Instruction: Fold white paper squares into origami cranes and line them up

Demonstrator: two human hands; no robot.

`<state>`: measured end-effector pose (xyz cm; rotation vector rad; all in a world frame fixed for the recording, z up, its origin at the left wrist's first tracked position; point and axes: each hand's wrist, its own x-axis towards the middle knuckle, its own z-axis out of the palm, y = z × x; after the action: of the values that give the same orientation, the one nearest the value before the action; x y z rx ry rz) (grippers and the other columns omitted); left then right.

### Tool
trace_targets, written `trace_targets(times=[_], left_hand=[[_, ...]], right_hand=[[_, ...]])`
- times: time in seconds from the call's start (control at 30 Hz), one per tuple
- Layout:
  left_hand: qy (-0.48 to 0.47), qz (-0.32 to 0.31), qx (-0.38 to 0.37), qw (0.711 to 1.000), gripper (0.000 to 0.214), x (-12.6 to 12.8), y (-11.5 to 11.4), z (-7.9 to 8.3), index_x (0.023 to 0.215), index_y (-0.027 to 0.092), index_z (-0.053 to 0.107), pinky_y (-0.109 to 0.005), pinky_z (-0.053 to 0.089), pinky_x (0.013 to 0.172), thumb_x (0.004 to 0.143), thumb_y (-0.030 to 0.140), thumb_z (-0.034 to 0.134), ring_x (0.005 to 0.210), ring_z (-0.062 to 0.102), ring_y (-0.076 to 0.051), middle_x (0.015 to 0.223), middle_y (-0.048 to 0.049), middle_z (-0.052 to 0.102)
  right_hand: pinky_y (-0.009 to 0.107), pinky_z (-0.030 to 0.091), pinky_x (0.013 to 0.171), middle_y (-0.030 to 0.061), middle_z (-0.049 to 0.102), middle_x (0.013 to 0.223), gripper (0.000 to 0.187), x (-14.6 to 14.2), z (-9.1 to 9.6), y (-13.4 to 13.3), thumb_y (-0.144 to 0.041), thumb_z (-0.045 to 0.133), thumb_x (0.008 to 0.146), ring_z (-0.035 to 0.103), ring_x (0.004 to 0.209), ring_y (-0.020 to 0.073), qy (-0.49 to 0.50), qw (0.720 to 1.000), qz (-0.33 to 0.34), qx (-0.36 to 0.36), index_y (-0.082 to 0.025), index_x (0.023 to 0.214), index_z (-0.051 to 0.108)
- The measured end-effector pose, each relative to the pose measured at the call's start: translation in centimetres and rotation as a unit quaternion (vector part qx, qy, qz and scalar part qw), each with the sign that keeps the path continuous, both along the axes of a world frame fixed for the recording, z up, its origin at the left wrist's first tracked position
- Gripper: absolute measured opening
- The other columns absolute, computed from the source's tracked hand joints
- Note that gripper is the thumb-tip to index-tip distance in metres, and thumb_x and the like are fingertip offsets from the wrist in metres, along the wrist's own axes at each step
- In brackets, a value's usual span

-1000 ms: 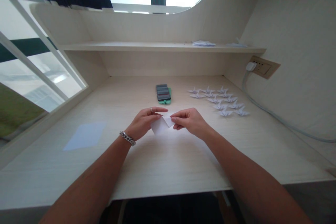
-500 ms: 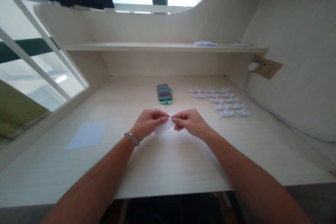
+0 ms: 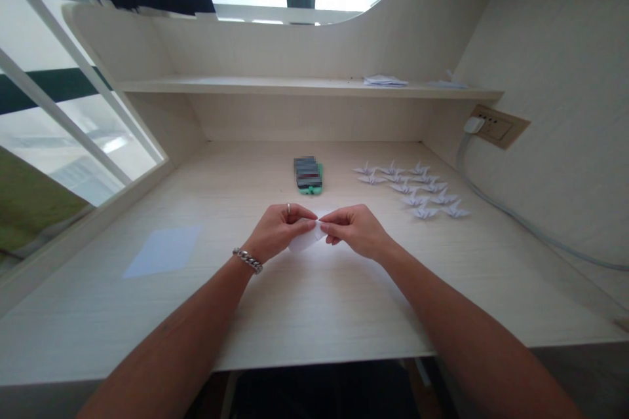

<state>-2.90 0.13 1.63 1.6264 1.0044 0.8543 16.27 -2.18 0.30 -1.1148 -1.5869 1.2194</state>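
A small folded piece of white paper (image 3: pixel 303 242) is held between my two hands over the middle of the desk. My left hand (image 3: pixel 282 229), with a ring and a chain bracelet, pinches its upper edge between thumb and forefinger. From the other side my right hand (image 3: pixel 351 228) pinches the paper's upper right corner, its fingertips almost meeting those of the left. The fingers hide part of the folds. Beyond my hands lies a phone (image 3: pixel 308 173) with a green case, its screen blurred out. Several white paper cranes (image 3: pixel 415 200) stand in rows to the right.
A flat white paper sheet (image 3: pixel 163 251) lies on the desk (image 3: pixel 314 321) at the left. Folded papers (image 3: pixel 385 80) rest on the shelf (image 3: pixel 275 86) above. A white plug sits in the wall socket (image 3: pixel 500 126), and its cable (image 3: pixel 525 216) runs down along the right wall.
My fingertips have shifted very slightly on the paper, and a little less of it shows near the right thumb. Both hands keep their pinch; nothing else has moved.
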Motion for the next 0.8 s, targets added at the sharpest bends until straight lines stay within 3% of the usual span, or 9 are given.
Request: trace_targets(times=[0.1, 0.33, 0.8], left_hand=[[0.026, 0.004, 0.027, 0.999, 0.027, -0.04, -0.06, 0.1, 0.084, 0.013, 0.074, -0.022, 0.041, 0.05, 0.067, 0.034, 0.076, 0.057, 0.059, -0.013, 0.068, -0.0049, 0.071], [0.007, 0.036, 0.011, 0.999, 0.027, -0.25, -0.04, 0.34, 0.082, 0.013, 0.073, -0.021, 0.043, 0.049, 0.065, 0.033, 0.077, 0.058, 0.059, -0.013, 0.069, -0.0047, 0.071], [0.02, 0.037, 0.008, 0.999, 0.027, -0.53, 0.18, 0.29, 0.078, 0.012, 0.074, -0.02, 0.039, 0.046, 0.064, 0.034, 0.078, 0.052, 0.054, -0.011, 0.063, -0.0032, 0.068]], right_hand=[[0.026, 0.053, 0.058, 0.004, 0.068, 0.06, 0.026, -0.04, -0.02, -0.02, -0.033, 0.072, 0.073, 0.064, 0.056, 0.0137, 0.007, 1.0, -0.002, 0.013, -0.013, 0.089, 0.076], [0.028, 0.055, 0.06, 0.0047, 0.07, 0.063, 0.027, -0.11, 0.23, -0.12, -0.031, 0.076, 0.068, 0.065, 0.059, 0.0144, 0.04, 0.998, -0.05, 0.021, -0.012, 0.087, 0.075], [0.03, 0.055, 0.064, 0.0063, 0.073, 0.069, 0.039, -0.4, 0.06, -0.11, -0.034, 0.082, 0.06, 0.067, 0.064, 0.0162, 0.074, 0.996, -0.046, -0.015, -0.011, 0.091, 0.074]])
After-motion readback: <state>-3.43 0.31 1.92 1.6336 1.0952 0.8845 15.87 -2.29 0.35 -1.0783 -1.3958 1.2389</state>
